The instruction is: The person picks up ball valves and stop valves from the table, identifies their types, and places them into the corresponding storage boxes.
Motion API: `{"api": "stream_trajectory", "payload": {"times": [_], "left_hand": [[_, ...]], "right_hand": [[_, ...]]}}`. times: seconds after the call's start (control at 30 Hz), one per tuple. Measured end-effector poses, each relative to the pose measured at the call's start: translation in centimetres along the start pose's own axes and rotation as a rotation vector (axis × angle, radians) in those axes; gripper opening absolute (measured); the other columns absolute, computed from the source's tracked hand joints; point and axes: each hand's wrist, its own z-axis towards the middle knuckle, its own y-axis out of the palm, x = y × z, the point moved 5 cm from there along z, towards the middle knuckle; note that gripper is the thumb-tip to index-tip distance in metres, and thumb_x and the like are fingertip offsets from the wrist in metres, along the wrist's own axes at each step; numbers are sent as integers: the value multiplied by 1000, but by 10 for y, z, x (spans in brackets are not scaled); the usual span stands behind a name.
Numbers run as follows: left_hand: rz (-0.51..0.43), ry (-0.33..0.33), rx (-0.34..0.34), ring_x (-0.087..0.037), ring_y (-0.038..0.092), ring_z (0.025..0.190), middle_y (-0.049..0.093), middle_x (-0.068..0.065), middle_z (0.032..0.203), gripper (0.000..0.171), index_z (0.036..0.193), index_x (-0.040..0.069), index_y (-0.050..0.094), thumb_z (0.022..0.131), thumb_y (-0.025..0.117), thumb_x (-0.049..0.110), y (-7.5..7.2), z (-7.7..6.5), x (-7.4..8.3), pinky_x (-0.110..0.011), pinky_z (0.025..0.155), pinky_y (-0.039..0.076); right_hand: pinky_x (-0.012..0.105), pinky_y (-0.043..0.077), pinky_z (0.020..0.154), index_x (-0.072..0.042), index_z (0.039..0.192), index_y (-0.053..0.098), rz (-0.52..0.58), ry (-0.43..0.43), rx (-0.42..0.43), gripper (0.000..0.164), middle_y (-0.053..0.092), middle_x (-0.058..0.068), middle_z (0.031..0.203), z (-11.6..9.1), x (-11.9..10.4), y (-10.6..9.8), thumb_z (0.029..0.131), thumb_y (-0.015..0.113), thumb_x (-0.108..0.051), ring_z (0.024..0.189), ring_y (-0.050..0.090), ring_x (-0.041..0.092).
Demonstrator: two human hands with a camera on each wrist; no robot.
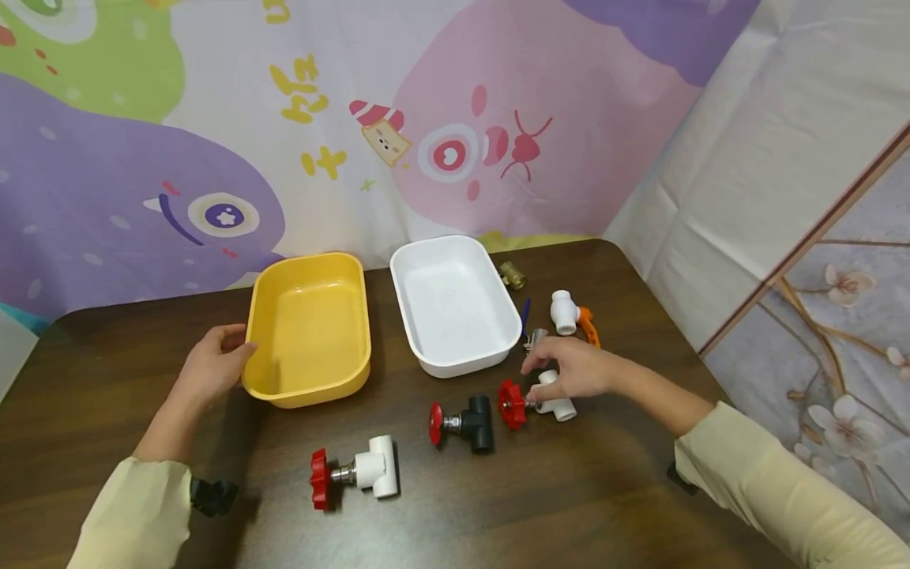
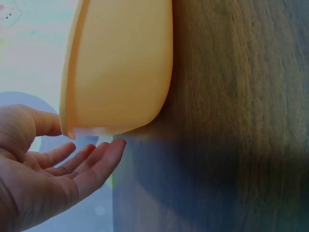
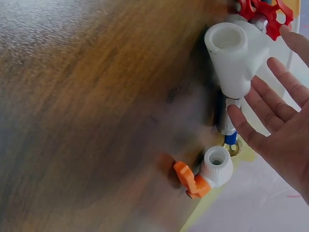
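Valve, white with a red wheel, lies on the worktop right under the right hand. That hand is spread above it, thumb out toward the wheel, other fingers apart and reaching alongside the white body. From where I stand, can't tell if any fingertip really touches it. Left hand is over at the left side of the yellow tray: thumb laid over the rim, other fingers loose and apart outside the wall; can't tell if those press on it. Hands well apart, valve well away from the left one.

Just left of the valve: a black valve, also red-wheeled, wheel facing left. Farther left and closer to the person: a second red-and-white valve, clear of both hands. White tray stands beside the yellow one, between the hands. Metal valve with a blue handle lies just past the right fingers, partly hidden, near the white tray's corner. White valve with an orange handle sits beyond the right knuckles. Brass fitting is farthest back, beside the white tray. Cartoon cloth hangs behind.
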Motion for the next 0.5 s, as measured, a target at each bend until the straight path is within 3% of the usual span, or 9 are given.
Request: {"api": "stream_trajectory", "payload": {"times": [0.2,0.5], "left_hand": [[-30,4,11,-44,52,109,36,-36,134,60,141,-12,22,98,41,25,0,0,-2,-33,67,58],[-37,23,6,-42,53,107,37,-36,131,57,140,-13,23,99,39,24,1,2,-3,-29,65,57]], "right_hand": [[31,47,83,-19,100,67,-36,-16,-17,38,63,-5,102,1,1,9,73,76,-43,96,57,16],[23,43,76,-18,98,67,-59,-31,-31,35,63,-5,99,0,1,14,71,79,-37,88,54,12]]}}
